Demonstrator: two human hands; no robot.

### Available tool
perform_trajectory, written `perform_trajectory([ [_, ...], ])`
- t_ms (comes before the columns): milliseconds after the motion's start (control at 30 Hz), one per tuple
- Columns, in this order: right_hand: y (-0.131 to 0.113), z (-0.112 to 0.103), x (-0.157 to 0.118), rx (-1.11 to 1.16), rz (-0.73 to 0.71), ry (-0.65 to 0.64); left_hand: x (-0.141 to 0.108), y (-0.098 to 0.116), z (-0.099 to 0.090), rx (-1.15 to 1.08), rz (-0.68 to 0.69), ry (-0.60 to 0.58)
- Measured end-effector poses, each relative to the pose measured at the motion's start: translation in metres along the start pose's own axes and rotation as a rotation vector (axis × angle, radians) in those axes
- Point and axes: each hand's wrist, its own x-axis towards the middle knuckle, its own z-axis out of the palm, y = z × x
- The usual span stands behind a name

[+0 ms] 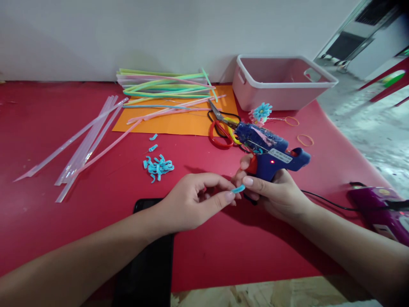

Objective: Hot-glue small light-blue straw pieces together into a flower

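Protruding from the pinch of the left hand (194, 200), thumb against fingers, one short, curved, light-blue fuzzy piece (238, 189) is held by the thumb tip of the right hand (281, 192); whether that thumb touches it cannot be told. One dark-blue plastic glue gun (266, 165) is gripped by the right hand, fingers curled around its handle. Both forearms are angled inward. Two similar loose pieces (153, 148) are seen beyond one heap of light-blue fuzzy pieces (160, 167), too tangled to be counted.

The glue gun (266, 165) is blue, its trigger (252, 164) orange-red, the pipe-cleaner piece (238, 189) turquoise, the tabletop (211, 258) red.
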Motion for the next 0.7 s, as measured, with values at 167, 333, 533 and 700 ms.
perform_trajectory([
  [167, 0.004, -0.003, -0.001, 0.004, 0.015, 0.007, -0.002, 0.000, 0.000, 0.058, 0.010, -0.013],
  [333, 0.004, -0.001, -0.001, 0.000, 0.012, 0.022, -0.002, 0.000, 0.000, 0.085, 0.033, -0.018],
  [533, 0.002, -0.013, -0.003, -0.166, -0.172, 0.085, 0.003, -0.003, -0.003, -0.123, 0.079, 0.167],
  [700, 0.007, -0.023, -0.010, -0.524, -0.408, 0.044, 0.008, -0.010, -0.008, -0.391, 0.118, 0.325],
])
